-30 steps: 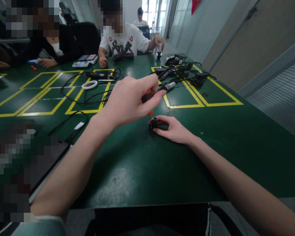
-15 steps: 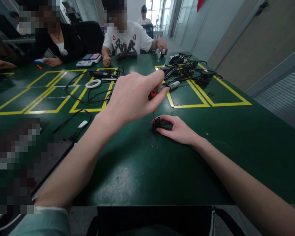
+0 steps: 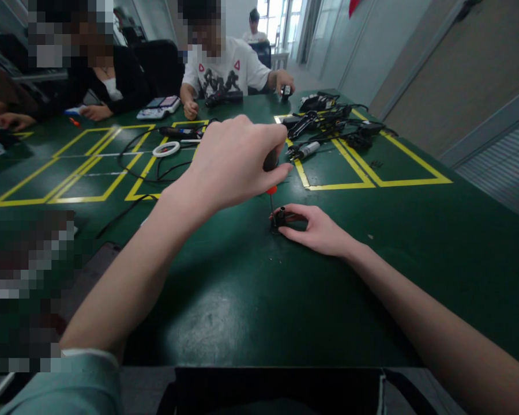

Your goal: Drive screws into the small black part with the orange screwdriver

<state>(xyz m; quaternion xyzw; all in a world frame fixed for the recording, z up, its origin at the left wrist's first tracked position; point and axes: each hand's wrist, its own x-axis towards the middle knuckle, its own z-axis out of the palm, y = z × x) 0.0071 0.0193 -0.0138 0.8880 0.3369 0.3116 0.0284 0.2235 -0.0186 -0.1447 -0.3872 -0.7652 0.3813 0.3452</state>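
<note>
My left hand point(image 3: 233, 164) is closed around the red and black handle of a screwdriver point(image 3: 272, 189), which stands nearly upright. Its thin shaft runs down to a small black part point(image 3: 279, 219) on the green table point(image 3: 251, 311). From the right, my right hand point(image 3: 318, 230) pinches that part between thumb and fingers, holding it against the tabletop. A short black tube sticks up from the part. Where exactly the screwdriver's tip touches is too small to tell.
Black cables and adapters point(image 3: 346, 124) lie at the back right. A white tape ring point(image 3: 166, 149) and more cables lie at the left, beyond a dark flat device point(image 3: 90, 271). Across the table sit people, one in a white shirt point(image 3: 253, 66).
The view has shifted slightly. My left hand's fingers have shifted around the screwdriver handle, with the thumb slightly lower. My right hand still holds the black part.
</note>
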